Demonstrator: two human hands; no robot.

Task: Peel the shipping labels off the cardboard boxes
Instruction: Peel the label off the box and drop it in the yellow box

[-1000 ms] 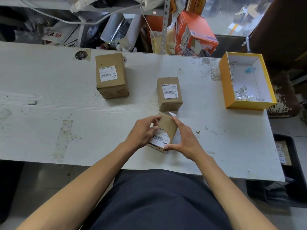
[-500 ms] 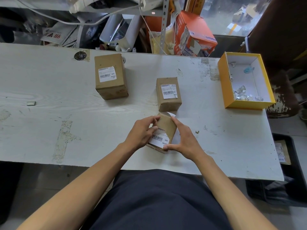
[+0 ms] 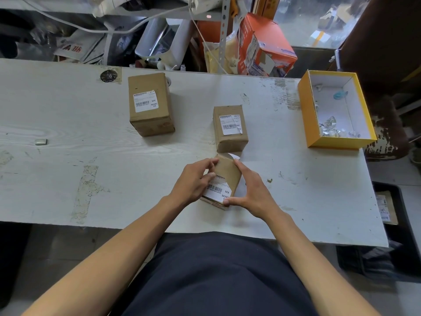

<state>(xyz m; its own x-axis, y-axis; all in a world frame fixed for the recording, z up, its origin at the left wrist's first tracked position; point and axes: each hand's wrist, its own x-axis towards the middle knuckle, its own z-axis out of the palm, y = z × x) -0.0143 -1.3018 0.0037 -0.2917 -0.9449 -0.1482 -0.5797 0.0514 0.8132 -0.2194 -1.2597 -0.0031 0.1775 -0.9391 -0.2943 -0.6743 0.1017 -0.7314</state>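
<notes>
A small cardboard box (image 3: 229,173) stands tilted near the table's front edge, between both hands. My right hand (image 3: 251,192) grips its right side, thumb at the lower corner. My left hand (image 3: 193,182) holds its left side, with fingertips on the upper left part of its white shipping label (image 3: 218,192). A white scrap (image 3: 234,156) shows behind the box's top. Two other cardboard boxes lie farther back, each with a label on top: a larger one (image 3: 150,103) at the back left and a smaller one (image 3: 230,127) just beyond the held box.
An open yellow box (image 3: 336,145) with white lining and small scraps inside sits at the table's right. A small metal piece (image 3: 41,141) lies far left. Cluttered shelving with an orange carton (image 3: 265,45) stands behind the table. A black bin (image 3: 391,201) is on the floor at the right.
Almost nothing differs. Both hands stay on the tilted box, and my left fingertips have shifted slightly on the label's upper edge.
</notes>
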